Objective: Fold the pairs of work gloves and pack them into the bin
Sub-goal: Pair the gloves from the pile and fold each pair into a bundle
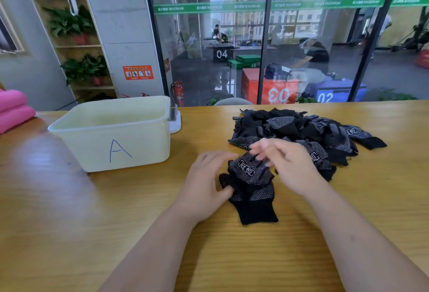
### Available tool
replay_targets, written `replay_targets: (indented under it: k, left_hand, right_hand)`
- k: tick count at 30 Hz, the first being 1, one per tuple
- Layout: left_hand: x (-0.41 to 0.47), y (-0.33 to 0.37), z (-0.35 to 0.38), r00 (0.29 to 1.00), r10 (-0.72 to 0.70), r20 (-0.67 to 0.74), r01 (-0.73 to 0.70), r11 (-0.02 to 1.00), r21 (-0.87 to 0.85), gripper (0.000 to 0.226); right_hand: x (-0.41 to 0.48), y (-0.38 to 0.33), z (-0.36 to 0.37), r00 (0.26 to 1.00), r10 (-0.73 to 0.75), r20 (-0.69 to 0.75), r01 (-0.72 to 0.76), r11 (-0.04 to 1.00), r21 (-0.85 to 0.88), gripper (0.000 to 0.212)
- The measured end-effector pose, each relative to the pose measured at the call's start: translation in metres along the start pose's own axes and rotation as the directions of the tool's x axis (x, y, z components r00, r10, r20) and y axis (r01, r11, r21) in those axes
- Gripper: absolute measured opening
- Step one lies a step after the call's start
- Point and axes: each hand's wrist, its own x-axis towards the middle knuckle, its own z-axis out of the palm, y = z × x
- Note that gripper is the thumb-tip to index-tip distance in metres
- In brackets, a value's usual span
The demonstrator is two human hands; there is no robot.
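— Where is the glove [251,185] lying?
— It is lying on the table [92,222], just beside the pile [301,129], right of the bin [111,134].
— And the hands?
— The left hand [206,180] is pressing its edge, fingers flat. The right hand [285,164] is hovering over it, blurred, so its grip is unclear.

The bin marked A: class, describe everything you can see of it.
The bin is a cream-white rectangular tub, seemingly smooth plastic, with rounded corners and a rolled rim. A blue letter A is hand-drawn on its near wall. It stands upright, open-topped, on the wooden table, left of the glove pile. No gloves show in the visible part of its inside. A small white object sits by its far right corner.
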Motion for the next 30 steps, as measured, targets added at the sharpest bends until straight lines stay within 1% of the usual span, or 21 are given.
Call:
replay_targets:
  k: [1,2,3,4,6,9,12,16,19,21,23,27,28,30]
  left_hand:
    - [-0.001,-0.004,0.001,0.999,0.038,0.032,-0.039,0.999,0.009,0.061]
    - [-0.002,-0.008,0.002,0.996,0.065,0.055,-0.065,0.998,0.003,0.054]
    - [-0.003,-0.011,0.003,0.994,0.085,0.071,-0.085,0.996,-0.007,0.046]
    - [-0.003,-0.014,0.004,0.991,0.101,0.084,-0.101,0.995,-0.006,0.039]
    - [-0.001,-0.017,0.006,0.988,0.115,0.099,-0.120,0.992,0.039,0.028]
    - [-0.001,-0.021,0.005,0.995,0.078,0.067,-0.087,0.988,0.130,0.023]
    - [-0.006,-0.026,-0.005,1.000,0.006,0.023,-0.010,0.979,0.202,0.023]
    - [-0.017,-0.030,-0.024,0.999,-0.021,0.042,0.007,0.950,0.312,0.019]
    - [-0.031,-0.030,-0.039,0.997,-0.050,0.054,0.028,0.932,0.361,0.018]
    - [-0.041,-0.031,-0.048,0.998,-0.053,0.038,0.033,0.917,0.398,0.018]
    - [-0.051,-0.031,-0.056,0.998,-0.058,-0.012,0.058,0.897,0.438,0.018]
    - [-0.061,-0.023,-0.068,0.980,-0.147,-0.131,0.196,0.805,0.560,0.004]
    - [-0.062,-0.021,-0.068,0.976,-0.169,-0.141,0.219,0.796,0.564,0.006]
    - [-0.062,-0.014,-0.065,0.979,-0.182,-0.091,0.203,0.839,0.505,0.012]
  right_hand:
    - [0.001,0.005,-0.004,0.997,0.002,-0.082,-0.004,1.000,-0.028,0.027]
    - [0.001,0.011,-0.008,0.991,-0.006,-0.136,-0.007,0.995,-0.095,0.023]
    - [0.001,0.016,-0.010,0.988,-0.020,-0.151,-0.007,0.985,-0.171,0.018]
    - [0.000,0.022,-0.009,0.990,-0.028,-0.135,-0.005,0.970,-0.243,0.015]
    - [-0.002,0.030,-0.003,0.996,-0.048,-0.073,0.021,0.944,-0.330,0.017]
    - [-0.004,0.030,0.009,0.995,-0.090,0.030,0.093,0.876,-0.473,0.022]
    - [-0.009,0.029,0.015,0.991,-0.058,0.118,0.113,0.838,-0.534,0.042]
    - [-0.015,0.030,0.019,0.967,-0.002,0.254,0.164,0.771,-0.616,0.071]
    - [-0.017,0.033,0.025,0.938,0.047,0.343,0.206,0.720,-0.663,0.082]
    - [-0.017,0.035,0.028,0.930,0.063,0.362,0.216,0.704,-0.677,0.082]
    - [-0.017,0.036,0.028,0.927,0.078,0.366,0.211,0.699,-0.683,0.080]
    - [-0.023,0.035,0.027,0.937,0.082,0.341,0.186,0.708,-0.681,0.063]
    - [-0.026,0.034,0.027,0.943,0.082,0.323,0.175,0.706,-0.687,0.058]
    - [-0.032,0.033,0.027,0.956,0.077,0.283,0.151,0.697,-0.701,0.050]
